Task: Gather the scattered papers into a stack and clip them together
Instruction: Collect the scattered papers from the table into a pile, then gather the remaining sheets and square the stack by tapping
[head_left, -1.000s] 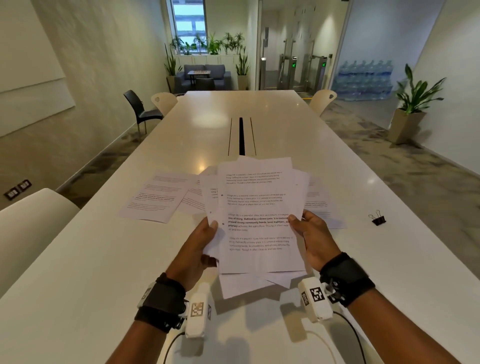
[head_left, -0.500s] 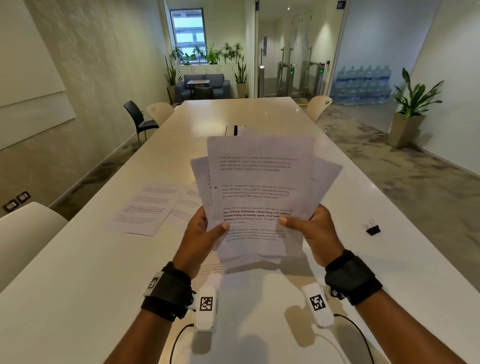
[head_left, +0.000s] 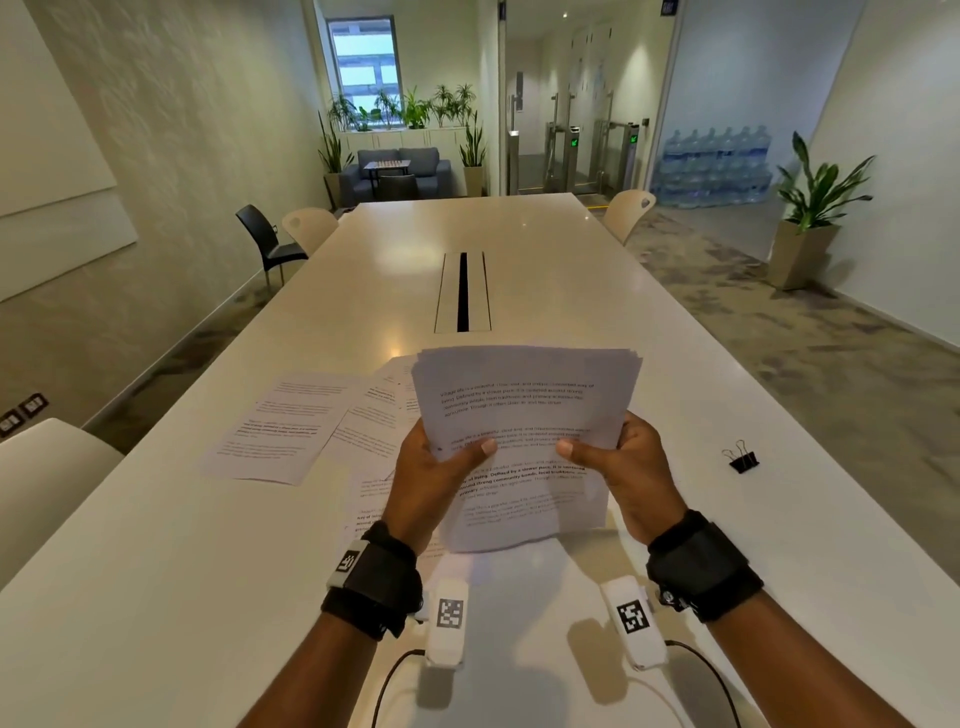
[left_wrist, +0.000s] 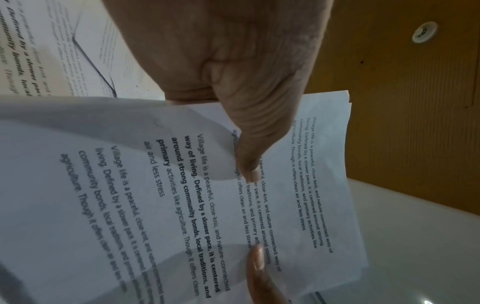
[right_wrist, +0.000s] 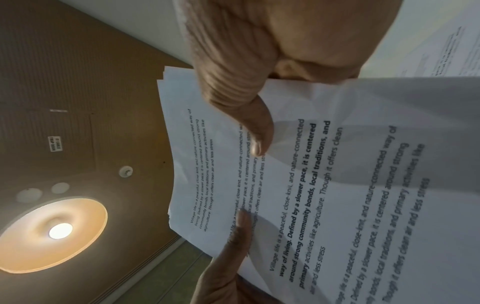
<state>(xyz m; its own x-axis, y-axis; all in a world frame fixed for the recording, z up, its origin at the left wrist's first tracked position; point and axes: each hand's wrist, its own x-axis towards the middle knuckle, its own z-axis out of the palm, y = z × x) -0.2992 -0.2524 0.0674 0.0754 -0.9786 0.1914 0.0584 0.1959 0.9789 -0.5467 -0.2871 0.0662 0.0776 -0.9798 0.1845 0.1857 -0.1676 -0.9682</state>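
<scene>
Loose sheets (head_left: 280, 426) lie on the table (head_left: 545, 270) left of your hands, w/ more sheets (head_left: 371, 499) under your left wrist. Binder clip (head_left: 742, 459) sits well apart to the right, near the table's right edge. Far half of the tabletop is bare except a cable slot (head_left: 463, 291) down the middle. Your stack (head_left: 524, 410) is upright, its lower edge just over the near tabletop. Left hand (head_left: 431, 478) and right hand (head_left: 631, 467) each pinch a side, thumbs on the front page, fingers behind.
</scene>
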